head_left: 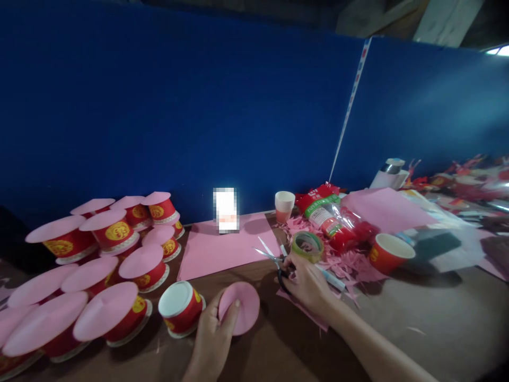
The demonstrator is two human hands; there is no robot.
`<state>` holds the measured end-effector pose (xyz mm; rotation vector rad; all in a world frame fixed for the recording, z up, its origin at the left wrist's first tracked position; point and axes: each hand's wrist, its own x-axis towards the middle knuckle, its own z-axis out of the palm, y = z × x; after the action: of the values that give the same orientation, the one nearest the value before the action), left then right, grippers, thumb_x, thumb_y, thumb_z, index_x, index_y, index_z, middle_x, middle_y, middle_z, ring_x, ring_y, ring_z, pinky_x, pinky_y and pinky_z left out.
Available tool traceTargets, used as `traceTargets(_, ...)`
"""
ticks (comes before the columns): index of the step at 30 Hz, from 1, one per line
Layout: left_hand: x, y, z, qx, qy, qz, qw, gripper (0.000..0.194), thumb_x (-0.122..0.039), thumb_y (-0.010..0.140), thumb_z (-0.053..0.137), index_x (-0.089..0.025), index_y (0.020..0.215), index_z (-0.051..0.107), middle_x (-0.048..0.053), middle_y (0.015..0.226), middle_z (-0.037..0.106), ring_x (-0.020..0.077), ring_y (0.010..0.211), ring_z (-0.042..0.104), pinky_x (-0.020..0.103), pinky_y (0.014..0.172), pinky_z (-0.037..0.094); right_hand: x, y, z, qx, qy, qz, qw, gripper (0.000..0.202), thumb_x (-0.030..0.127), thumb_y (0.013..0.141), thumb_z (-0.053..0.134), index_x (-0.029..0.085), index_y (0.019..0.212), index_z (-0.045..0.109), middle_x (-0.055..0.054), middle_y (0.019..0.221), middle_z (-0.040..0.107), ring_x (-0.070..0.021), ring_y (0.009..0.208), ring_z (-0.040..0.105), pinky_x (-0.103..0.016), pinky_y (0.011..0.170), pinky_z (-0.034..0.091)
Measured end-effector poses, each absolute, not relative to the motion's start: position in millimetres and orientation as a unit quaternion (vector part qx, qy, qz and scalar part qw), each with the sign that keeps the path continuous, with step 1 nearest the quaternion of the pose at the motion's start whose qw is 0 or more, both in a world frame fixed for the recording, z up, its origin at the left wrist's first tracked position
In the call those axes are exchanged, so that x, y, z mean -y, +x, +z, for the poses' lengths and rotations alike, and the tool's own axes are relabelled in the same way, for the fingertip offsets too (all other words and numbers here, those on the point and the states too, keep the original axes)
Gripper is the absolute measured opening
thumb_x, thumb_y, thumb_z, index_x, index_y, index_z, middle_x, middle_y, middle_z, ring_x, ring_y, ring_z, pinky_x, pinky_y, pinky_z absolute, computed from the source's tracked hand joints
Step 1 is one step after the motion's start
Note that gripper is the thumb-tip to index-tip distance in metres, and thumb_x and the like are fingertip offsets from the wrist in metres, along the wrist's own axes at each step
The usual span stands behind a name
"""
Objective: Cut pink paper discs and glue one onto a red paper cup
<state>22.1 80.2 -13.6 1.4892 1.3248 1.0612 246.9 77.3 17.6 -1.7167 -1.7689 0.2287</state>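
My left hand (214, 331) pinches a pink paper disc (247, 310), its thumb lying across the top. My right hand (312, 284) is closed around the black handles of a pair of scissors (270, 257), whose blades stand apart and point left. Close to my left hand, a red paper cup (183, 306) with gold print sits upside down, its white base facing up. A roll of green tape (307, 245) lies just beyond my right hand. Pink paper clippings (363, 265) are scattered beside it.
Several upside-down red cups topped with pink paper cones (109, 307) fill the left. Flat pink sheets (202, 254) lie at the back under a blurred-out bright object (226, 212). A red plastic packet (330, 215), an upright cup (392, 253) and a blue partition (238, 116) are also there.
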Motion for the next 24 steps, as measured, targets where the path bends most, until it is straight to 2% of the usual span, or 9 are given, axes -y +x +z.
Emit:
traceTargets(5,-80,24,-11,-0.521,0.608,0.428,0.419,0.039,-0.037,0.072,0.057,-0.013,0.103,0.061,0.01,0.101,0.065,0.0248,0.093,0.059,0.034,0.082,0.046,-78,248,18,0.687,-0.634,0.085,0.344,0.017,0.026,0.07,0.057,0.018,0.083,0.049,-0.002,0.078,0.058,-0.0173,0.073,0.053,-0.024,0.063,0.035)
traceTargets(8,-80,24,-10,-0.516,0.613,0.433,0.413,0.038,-0.036,0.072,0.057,-0.012,0.102,0.061,0.01,0.101,0.065,0.0258,0.094,0.058,0.036,0.084,0.045,-78,248,19,0.689,-0.627,0.11,0.346,0.018,0.027,0.071,0.057,0.018,0.084,0.049,-0.002,0.076,0.06,-0.0162,0.068,0.054,-0.024,0.06,0.035)
traceTargets(11,-80,25,-11,-0.515,0.618,0.428,0.411,0.037,-0.036,0.073,0.055,-0.012,0.101,0.06,0.011,0.102,0.064,0.0261,0.096,0.058,0.038,0.086,0.043,-78,249,19,0.684,-0.631,0.153,0.332,0.012,0.025,0.073,0.054,0.019,0.083,0.05,0.001,0.068,0.06,-0.0141,0.059,0.054,-0.022,0.054,0.032)
traceTargets(14,-79,25,-11,-0.51,0.625,0.427,0.407,0.035,-0.035,0.074,0.054,-0.012,0.1,0.06,0.011,0.102,0.064,0.0255,0.098,0.057,0.037,0.088,0.042,-79,250,17,0.688,-0.645,0.133,0.306,0.004,0.022,0.072,0.054,0.019,0.074,0.053,0.002,0.064,0.06,-0.0132,0.058,0.053,-0.021,0.053,0.029)
traceTargets(19,-78,26,-9,-0.495,0.635,0.439,0.399,0.034,-0.034,0.074,0.054,-0.012,0.1,0.061,0.011,0.1,0.065,0.025,0.096,0.058,0.036,0.086,0.043,-79,246,16,0.692,-0.66,0.108,0.272,0.007,0.021,0.071,0.055,0.018,0.077,0.056,0.0,0.07,0.062,-0.0136,0.063,0.054,-0.021,0.054,0.029)
traceTargets(24,-77,27,-8,-0.477,0.64,0.455,0.394,0.033,-0.034,0.073,0.054,-0.012,0.096,0.063,0.01,0.096,0.066,0.0242,0.091,0.06,0.035,0.082,0.045,-79,238,26,0.732,-0.633,0.081,0.241,0.015,0.018,0.067,0.058,0.017,0.081,0.054,-0.002,0.079,0.062,-0.0152,0.075,0.055,-0.022,0.063,0.031)
